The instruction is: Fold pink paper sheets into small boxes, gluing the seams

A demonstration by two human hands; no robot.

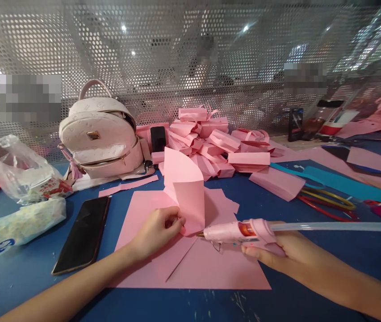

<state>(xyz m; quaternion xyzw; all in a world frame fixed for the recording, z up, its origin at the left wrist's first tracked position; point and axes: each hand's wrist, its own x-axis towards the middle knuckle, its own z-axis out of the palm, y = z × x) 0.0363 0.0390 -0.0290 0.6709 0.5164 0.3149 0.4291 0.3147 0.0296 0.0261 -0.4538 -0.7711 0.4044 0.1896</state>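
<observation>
My right hand (277, 250) is closed around a pink hot glue gun (237, 232), with a long clear glue stick (331, 227) running out of its back end. The gun's nozzle points left, at the lower edge of a curled pink paper piece (190, 199) that stands up from the sheets. My left hand (163, 226) pinches that piece near its bottom left corner. Beneath both hands lie flat pink paper sheets (237, 273), partly overlapping. Whether the nozzle touches the paper, I cannot tell.
A black phone (81, 235) and a plastic-wrapped packet (23, 226) lie at left. Behind stand a pale backpack (101, 134) and a heap of folded pink paper pieces (210, 143). At right are coloured cables (327, 203) and blue strips (341, 181). A perforated metal panel (163, 58) closes off the back.
</observation>
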